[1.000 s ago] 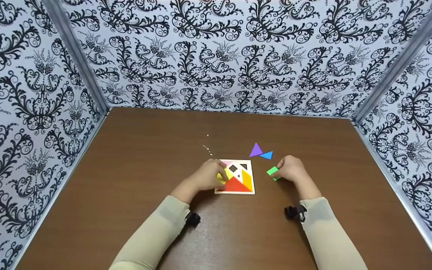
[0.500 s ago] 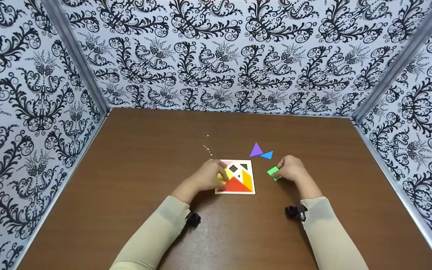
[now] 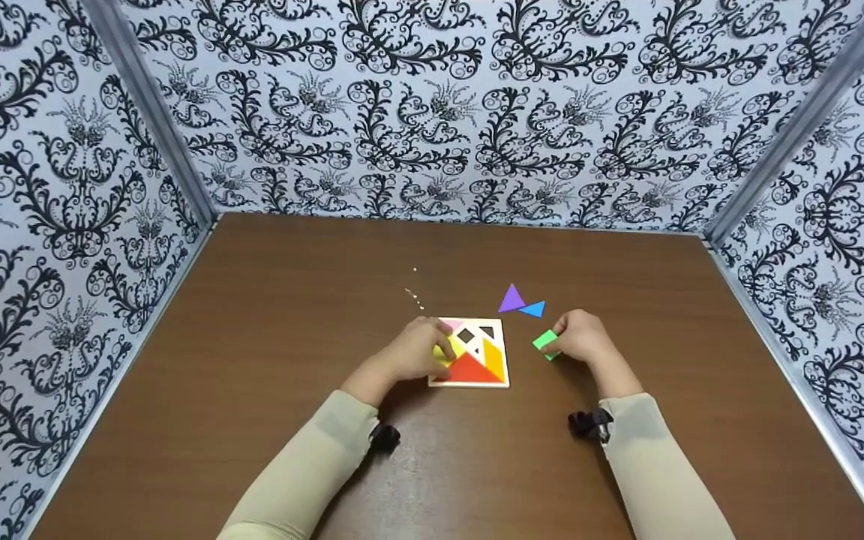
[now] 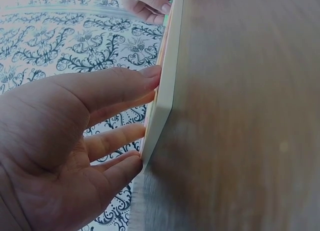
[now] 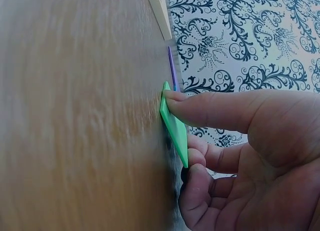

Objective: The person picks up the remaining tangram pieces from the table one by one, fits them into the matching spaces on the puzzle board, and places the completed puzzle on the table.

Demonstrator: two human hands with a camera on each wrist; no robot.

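A white tangram board (image 3: 469, 385) lies flat in the middle of the table. It bears a red triangle (image 3: 469, 370), an orange parallelogram (image 3: 493, 360), a yellow piece (image 3: 457, 347) and a partly covered pink piece (image 3: 453, 324). Dark cutouts show in its upper right. My left hand (image 3: 413, 351) rests on the board's left side, thumb and fingertips spread over its face and hiding part of it. To the right, my right hand (image 3: 586, 337) pinches a green square tangram piece (image 5: 173, 125) between thumb and fingers, close to the tabletop and tilted.
Behind the board, a purple triangle (image 3: 511, 300) and a blue triangle (image 3: 533, 308) lie touching on the brown table (image 3: 312, 300). Small white specks (image 3: 415, 298) mark the surface behind the left hand. Patterned walls (image 3: 432, 112) enclose the back and sides.
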